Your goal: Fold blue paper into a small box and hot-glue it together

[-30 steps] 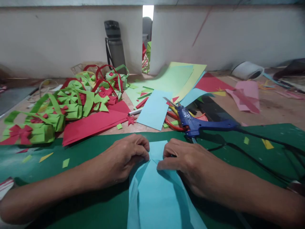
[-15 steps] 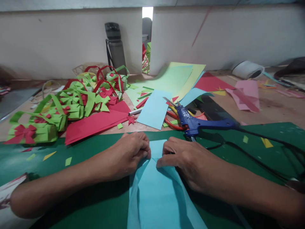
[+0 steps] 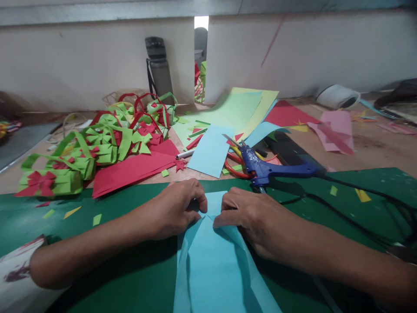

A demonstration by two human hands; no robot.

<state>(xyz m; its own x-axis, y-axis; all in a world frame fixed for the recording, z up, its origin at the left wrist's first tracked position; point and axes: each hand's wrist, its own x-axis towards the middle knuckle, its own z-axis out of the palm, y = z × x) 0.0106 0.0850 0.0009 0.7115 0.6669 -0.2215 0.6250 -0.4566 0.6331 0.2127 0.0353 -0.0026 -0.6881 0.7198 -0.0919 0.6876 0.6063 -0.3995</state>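
Note:
A light blue sheet of paper (image 3: 216, 265) lies lengthwise in front of me, its long sides folded up and its far end creased to a narrow flap. At the left of that flap is my left hand (image 3: 180, 211), thumb and forefinger bent around the fold with a small gap showing between them. My right hand (image 3: 243, 213) pinches the right side of the fold, its forefinger and thumb pressed on the paper. Just past my right hand rests a blue glue gun (image 3: 276, 168), its nozzle pointing away to the left.
Green paper baskets with red bows (image 3: 52, 182) crowd the left. Red paper strips (image 3: 133, 174), a light blue card (image 3: 211, 150) and red-handled scissors (image 3: 233, 169) lie beyond the green mat (image 3: 130, 261). A black cable (image 3: 345, 213) crosses the right side. A dark bottle (image 3: 159, 69) stands behind.
My left thumb and forefinger have parted slightly at the fold. My right hand keeps its pinch. The view has shifted a little; the paper stays in place.

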